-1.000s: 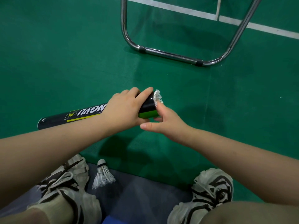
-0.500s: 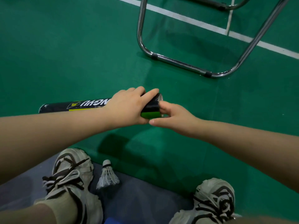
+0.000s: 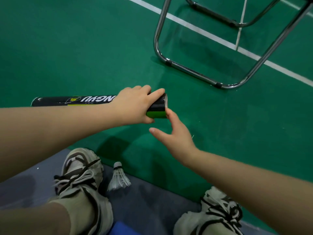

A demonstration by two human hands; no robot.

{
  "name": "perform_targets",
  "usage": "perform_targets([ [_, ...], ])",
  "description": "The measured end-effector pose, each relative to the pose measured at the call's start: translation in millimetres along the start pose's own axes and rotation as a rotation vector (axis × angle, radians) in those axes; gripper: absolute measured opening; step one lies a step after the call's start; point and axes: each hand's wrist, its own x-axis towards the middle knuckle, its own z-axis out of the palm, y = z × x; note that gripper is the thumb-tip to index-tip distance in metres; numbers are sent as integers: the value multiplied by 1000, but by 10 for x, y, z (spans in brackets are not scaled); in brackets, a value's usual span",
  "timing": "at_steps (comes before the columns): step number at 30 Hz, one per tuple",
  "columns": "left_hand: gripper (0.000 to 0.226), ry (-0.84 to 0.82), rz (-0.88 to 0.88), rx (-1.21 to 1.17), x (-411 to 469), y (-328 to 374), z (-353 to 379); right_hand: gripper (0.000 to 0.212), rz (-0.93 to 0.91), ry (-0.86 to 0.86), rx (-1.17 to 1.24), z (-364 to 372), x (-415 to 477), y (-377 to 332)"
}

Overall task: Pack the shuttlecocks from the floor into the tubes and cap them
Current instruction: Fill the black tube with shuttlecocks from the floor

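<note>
Head view, looking down past both forearms.

- Left hand (image 3: pixel 135 104): fingers curled over the black tube (image 3: pixel 72 100), gripping it near its mouth. We see the tube held roughly level above the green floor (image 3: pixel 84 48), far end pointing to our left.
- Right hand (image 3: pixel 174 136): holds nothing; fingers loose and spread, thumb out. One fingertip sits at the lower rim of the tube mouth; touching or just short, we cannot tell.
- Tube mouth: uncapped. A pale sliver shows at the rim, perhaps feathers of something already inside. How full the tube is, we cannot see.
- Shuttlecock (image 3: pixel 119 179): one, standing on its feather skirt with the cork up, at the edge of the grey mat (image 3: pixel 152 200), just beside the left shoe (image 3: pixel 81 180) and well apart from the right shoe (image 3: pixel 218 212).
- Chair frame (image 3: pixel 194 72): chrome legs on the floor beyond the hands.

Progress, as we judge it: packing is under way but unfinished. At least that one shuttlecock is left to pick up and slide in. Capping is not yet done. We see no cap and no second tube in this view, so we cannot say how many tubes are left.
</note>
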Motion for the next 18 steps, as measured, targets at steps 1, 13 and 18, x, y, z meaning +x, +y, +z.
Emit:
perform_targets([
  [1, 94, -5, 14, 25, -32, -18, 37, 75, 4, 49, 20, 126, -51, 16],
  [13, 92, -124, 60, 101, -349, -257, 399, 92, 270, 49, 241, 1197, -685, 216],
  [18, 94, -117, 61, 85, -353, -255, 408, 94, 343, -64, 195, 1438, -764, 344],
])
